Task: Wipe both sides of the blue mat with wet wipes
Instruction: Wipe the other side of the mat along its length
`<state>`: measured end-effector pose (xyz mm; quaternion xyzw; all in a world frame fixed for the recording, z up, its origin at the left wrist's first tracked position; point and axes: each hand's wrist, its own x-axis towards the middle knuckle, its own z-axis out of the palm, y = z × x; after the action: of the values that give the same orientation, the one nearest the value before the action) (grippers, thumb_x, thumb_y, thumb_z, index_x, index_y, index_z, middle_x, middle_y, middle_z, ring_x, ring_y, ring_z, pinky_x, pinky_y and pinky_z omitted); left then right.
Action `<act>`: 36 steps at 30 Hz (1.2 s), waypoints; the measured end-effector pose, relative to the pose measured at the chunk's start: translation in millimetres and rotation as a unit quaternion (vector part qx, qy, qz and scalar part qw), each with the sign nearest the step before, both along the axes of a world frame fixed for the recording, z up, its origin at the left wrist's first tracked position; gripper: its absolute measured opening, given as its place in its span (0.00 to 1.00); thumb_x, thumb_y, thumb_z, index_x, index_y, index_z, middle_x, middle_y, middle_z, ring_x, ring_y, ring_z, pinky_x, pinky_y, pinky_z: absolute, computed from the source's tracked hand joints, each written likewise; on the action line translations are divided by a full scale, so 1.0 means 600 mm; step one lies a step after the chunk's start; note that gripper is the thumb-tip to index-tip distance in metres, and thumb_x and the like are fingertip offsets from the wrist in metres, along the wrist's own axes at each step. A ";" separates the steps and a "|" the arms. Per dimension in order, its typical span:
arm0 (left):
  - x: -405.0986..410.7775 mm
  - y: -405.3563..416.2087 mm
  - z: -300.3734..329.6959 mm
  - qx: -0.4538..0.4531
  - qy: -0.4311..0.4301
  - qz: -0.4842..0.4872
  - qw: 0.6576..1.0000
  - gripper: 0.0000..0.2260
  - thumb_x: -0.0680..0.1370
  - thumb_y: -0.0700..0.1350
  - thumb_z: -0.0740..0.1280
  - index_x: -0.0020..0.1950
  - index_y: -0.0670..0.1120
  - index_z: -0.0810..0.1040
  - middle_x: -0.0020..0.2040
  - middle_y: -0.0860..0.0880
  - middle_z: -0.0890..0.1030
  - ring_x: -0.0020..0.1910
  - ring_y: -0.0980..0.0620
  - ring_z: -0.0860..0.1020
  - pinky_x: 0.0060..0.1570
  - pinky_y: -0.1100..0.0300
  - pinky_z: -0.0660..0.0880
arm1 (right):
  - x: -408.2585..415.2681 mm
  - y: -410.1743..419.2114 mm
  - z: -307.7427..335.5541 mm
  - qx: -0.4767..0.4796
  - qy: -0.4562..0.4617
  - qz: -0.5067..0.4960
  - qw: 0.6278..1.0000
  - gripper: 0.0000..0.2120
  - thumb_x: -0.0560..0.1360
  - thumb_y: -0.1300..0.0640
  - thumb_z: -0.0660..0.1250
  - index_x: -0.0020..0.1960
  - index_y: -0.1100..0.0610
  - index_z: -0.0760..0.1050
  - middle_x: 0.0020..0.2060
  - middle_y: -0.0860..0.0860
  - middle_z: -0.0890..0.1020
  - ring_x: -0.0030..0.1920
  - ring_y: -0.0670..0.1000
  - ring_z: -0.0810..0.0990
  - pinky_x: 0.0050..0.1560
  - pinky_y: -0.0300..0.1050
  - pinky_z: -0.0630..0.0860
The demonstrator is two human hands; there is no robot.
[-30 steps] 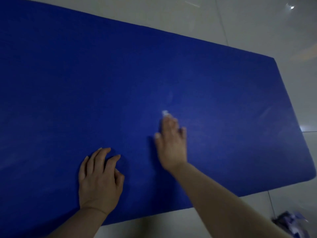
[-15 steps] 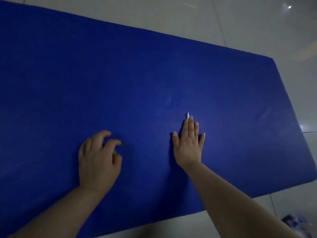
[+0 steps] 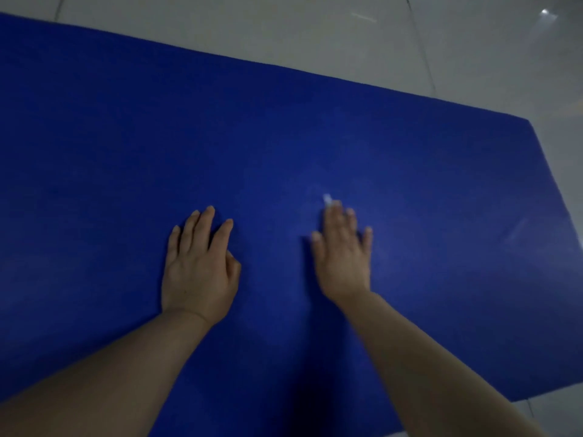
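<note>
The blue mat (image 3: 315,127) lies flat on the floor and fills most of the view. My right hand (image 3: 344,257) lies flat on it near the middle, fingers straight, pressing a white wet wipe (image 3: 328,200) of which only a small corner shows past the fingertips. My left hand (image 3: 198,269) rests palm down on the mat to the left, fingers stretched out and slightly spread, holding nothing. A faint damp streak shows on the mat just beyond the wipe.
Pale glossy floor tiles (image 3: 347,36) surround the mat at the back and right. The mat's right corner (image 3: 530,124) and its near right edge (image 3: 536,395) are in view.
My right hand with the wipe slid right, then back left. My left hand uncurled and moved forward to lie flat. The view shifted closer over the mat.
</note>
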<state>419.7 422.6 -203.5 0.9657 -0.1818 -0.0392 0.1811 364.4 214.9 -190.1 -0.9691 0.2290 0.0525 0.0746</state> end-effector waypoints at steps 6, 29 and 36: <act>0.001 -0.002 0.000 0.005 -0.008 -0.002 1.000 0.23 0.75 0.44 0.60 0.70 0.42 0.71 0.73 0.39 0.67 0.73 0.40 0.63 0.73 0.42 0.56 | 0.032 -0.045 0.007 0.014 0.016 -0.135 0.991 0.29 0.81 0.45 0.43 0.78 0.55 0.41 0.77 0.48 0.46 0.76 0.50 0.43 0.73 0.56 0.40; 0.003 -0.001 0.000 -0.005 -0.012 0.004 1.000 0.23 0.76 0.45 0.58 0.70 0.43 0.72 0.73 0.40 0.67 0.73 0.41 0.63 0.73 0.43 0.56 | 0.076 -0.018 0.002 -0.002 0.053 -0.109 0.993 0.29 0.82 0.45 0.42 0.78 0.55 0.40 0.77 0.48 0.44 0.76 0.50 0.41 0.74 0.58 0.40; 0.005 -0.001 0.004 -0.001 -0.007 0.001 1.000 0.23 0.75 0.44 0.61 0.70 0.44 0.71 0.74 0.41 0.66 0.74 0.42 0.62 0.73 0.44 0.55 | 0.078 0.125 0.012 0.040 0.033 0.164 0.985 0.33 0.77 0.40 0.34 0.78 0.55 0.43 0.77 0.46 0.40 0.76 0.47 0.39 0.72 0.52 0.34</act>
<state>422.4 422.2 -201.1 0.9659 -0.1821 -0.0318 0.1812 411.3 290.0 -183.0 -0.9875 0.0673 0.1048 0.0963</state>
